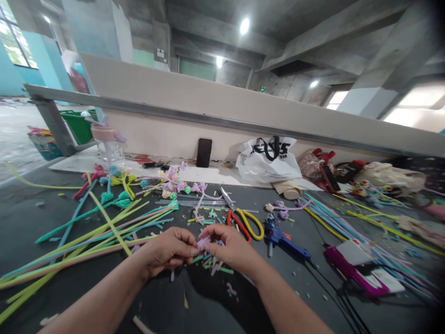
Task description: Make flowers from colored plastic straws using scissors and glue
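My left hand [167, 253] and my right hand [231, 248] meet over the dark table [34, 218], and both pinch a small lilac pipe-cleaner piece [203, 241] between their fingertips. Short cut bits of coloured pipe cleaner [215, 266] lie scattered right under the hands. Scissors [243, 218] with red and yellow handles rest just beyond my right hand. A blue glue gun [283, 239] lies to their right.
Long green, pink and blue pipe cleaners [86, 241] fan out at left. Finished pipe-cleaner flowers [170, 185] lie behind them. More stems [347, 218], a magenta box [354, 269] and black cables [342, 301] sit right. A phone [203, 152], white bag [267, 160] and bottle [107, 144] stand by the wall.
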Action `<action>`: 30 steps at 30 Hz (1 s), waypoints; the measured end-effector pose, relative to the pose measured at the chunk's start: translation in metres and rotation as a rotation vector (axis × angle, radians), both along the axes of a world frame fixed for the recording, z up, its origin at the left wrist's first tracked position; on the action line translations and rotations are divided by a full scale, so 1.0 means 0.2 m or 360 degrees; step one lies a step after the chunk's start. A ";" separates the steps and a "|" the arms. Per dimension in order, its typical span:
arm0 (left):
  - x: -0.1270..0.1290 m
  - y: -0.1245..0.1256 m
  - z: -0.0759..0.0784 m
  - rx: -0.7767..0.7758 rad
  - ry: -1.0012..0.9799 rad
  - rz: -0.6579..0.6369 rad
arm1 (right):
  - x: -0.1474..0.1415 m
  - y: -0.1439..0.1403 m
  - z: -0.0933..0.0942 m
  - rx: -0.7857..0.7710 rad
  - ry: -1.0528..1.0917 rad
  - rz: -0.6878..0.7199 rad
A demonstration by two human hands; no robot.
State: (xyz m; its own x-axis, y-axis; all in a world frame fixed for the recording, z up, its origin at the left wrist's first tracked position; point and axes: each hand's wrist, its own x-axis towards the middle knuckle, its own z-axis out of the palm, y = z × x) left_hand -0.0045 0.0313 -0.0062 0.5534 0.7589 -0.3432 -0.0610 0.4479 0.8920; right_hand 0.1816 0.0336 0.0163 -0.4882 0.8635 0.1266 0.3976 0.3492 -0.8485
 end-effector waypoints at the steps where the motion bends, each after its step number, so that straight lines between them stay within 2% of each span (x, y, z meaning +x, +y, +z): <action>1: 0.00 0.00 0.00 0.0004 0.0002 -0.0006 | 0.00 0.00 -0.01 -0.0010 -0.0002 -0.0007; 12: 0.01 -0.01 0.00 0.0058 0.0066 -0.0027 | -0.04 0.00 -0.02 -0.0166 0.0010 -0.0120; 21: 0.04 0.00 0.03 0.0441 0.0306 0.0167 | -0.03 0.03 -0.06 -0.0236 0.0116 -0.0247; 26: 0.05 0.00 0.03 0.0480 0.0425 0.0267 | -0.03 0.03 -0.07 -0.0336 0.0205 -0.0231; 30: 0.05 0.00 0.03 0.0413 0.0356 0.0266 | -0.03 0.02 -0.04 -0.0516 0.0399 -0.0114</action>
State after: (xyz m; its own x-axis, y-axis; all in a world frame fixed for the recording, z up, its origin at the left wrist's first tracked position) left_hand 0.0047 0.0308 -0.0010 0.3478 0.9100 -0.2258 0.0950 0.2054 0.9741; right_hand 0.1757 0.0376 0.0082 -0.4143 0.9088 -0.0500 0.1783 0.0271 -0.9836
